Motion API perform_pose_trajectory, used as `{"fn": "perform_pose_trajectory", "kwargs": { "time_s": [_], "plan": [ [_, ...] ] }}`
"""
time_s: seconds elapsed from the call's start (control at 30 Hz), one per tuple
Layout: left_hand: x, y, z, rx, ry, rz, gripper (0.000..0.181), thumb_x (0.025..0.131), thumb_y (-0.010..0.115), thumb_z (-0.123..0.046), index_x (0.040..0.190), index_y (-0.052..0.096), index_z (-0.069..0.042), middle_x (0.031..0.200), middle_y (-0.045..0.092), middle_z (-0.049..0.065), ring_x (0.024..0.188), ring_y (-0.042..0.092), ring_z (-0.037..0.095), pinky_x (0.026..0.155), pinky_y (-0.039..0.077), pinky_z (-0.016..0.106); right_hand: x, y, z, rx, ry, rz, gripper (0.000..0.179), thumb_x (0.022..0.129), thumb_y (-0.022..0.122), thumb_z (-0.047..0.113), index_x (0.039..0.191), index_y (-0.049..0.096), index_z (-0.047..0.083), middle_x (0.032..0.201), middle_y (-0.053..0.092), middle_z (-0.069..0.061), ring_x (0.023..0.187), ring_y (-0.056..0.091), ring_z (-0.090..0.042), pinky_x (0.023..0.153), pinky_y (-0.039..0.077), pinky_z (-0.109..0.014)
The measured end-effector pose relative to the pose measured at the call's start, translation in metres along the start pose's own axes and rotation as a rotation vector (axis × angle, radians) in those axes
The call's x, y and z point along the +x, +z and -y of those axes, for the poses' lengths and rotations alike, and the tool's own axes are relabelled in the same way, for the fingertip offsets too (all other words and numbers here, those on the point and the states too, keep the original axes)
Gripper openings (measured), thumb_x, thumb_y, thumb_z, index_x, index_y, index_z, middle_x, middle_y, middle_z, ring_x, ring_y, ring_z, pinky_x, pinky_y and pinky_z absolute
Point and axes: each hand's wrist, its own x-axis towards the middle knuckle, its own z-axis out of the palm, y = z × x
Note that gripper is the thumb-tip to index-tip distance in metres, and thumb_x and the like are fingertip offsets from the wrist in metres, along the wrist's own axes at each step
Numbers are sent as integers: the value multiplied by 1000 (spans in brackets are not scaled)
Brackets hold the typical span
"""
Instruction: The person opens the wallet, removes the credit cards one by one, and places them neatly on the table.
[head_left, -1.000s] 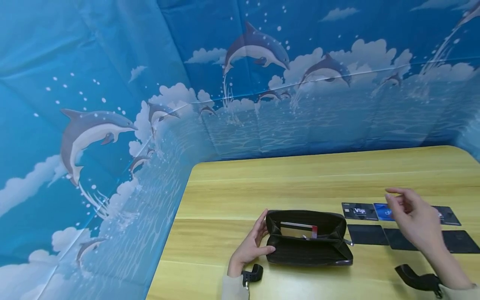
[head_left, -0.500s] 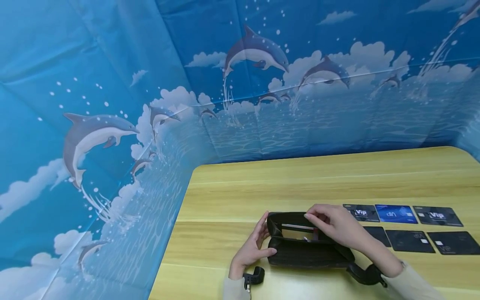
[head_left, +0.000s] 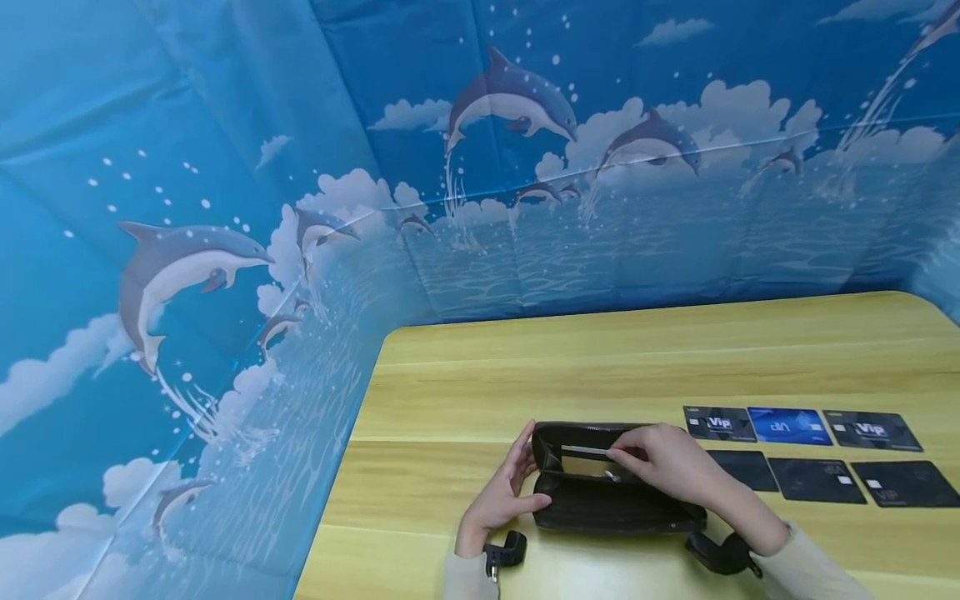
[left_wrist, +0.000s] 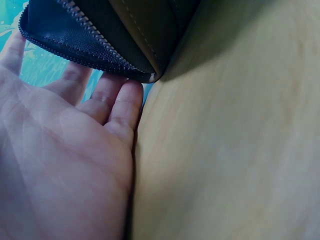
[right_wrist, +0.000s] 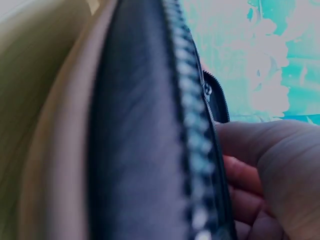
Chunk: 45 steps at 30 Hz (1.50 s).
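A black zip-around wallet point(head_left: 615, 510) lies spread on the table with its mouth upward. My left hand point(head_left: 501, 498) grips its left end, thumb on the near side and fingers behind. In the left wrist view, the fingers point(left_wrist: 127, 102) touch the zipped edge. Over the wallet's right half, my right hand point(head_left: 675, 468) pinches the white-edged card point(head_left: 581, 449) inside, thumb and forefinger together at its right end. That end is hidden by the hand. Close by is a metal zip pull point(head_left: 611, 476). The right wrist view shows mostly blurred zip teeth point(right_wrist: 187, 100).
To the right lie two rows of cards: a dark Vip card point(head_left: 720, 423), a blue card point(head_left: 789, 426), another Vip card point(head_left: 873, 430), and black cards point(head_left: 817, 480) nearer. Behind the wooden table point(head_left: 525, 358) hangs a dolphin-printed sheet point(head_left: 510, 250).
My right hand has come left from above the rows of cards to the wallet, its fingertips now down at the card inside. The left hand keeps its hold on the wallet's end.
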Motion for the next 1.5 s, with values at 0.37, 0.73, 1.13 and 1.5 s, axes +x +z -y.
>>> {"fn": "perform_pose_trajectory", "kwargs": {
  "time_s": [0.37,0.73,1.13,1.5],
  "plan": [
    [0,1,4,-15,28,-22,96,86,69,-6,154,4,-24,150,29,12,136,27,27,111,22,38,-2,3,-4,-28,51,-39,3,85,71,15,88,72,13,61,53,16,49,42,2,44,38,-21],
    [0,2,5,-7,43,-19,96,85,67,-1,154,4,-24,150,29,13,136,27,28,111,22,38,-3,14,-4,-118,60,-154,13,73,81,10,78,70,13,59,52,15,50,44,3,45,38,-21],
    [0,0,2,8,20,-6,100,81,63,14,153,0,-13,147,29,21,134,28,32,111,21,44,-6,27,3,-287,71,-249,34,64,87,16,69,54,15,53,45,13,44,39,-3,40,34,-25],
    [-1,2,0,-1,43,-8,100,82,68,7,154,2,-17,147,30,20,133,29,33,110,22,41,-1,25,7,-354,91,-238,45,62,88,26,61,44,18,48,36,11,42,34,-7,40,27,-26]
  ]
}}
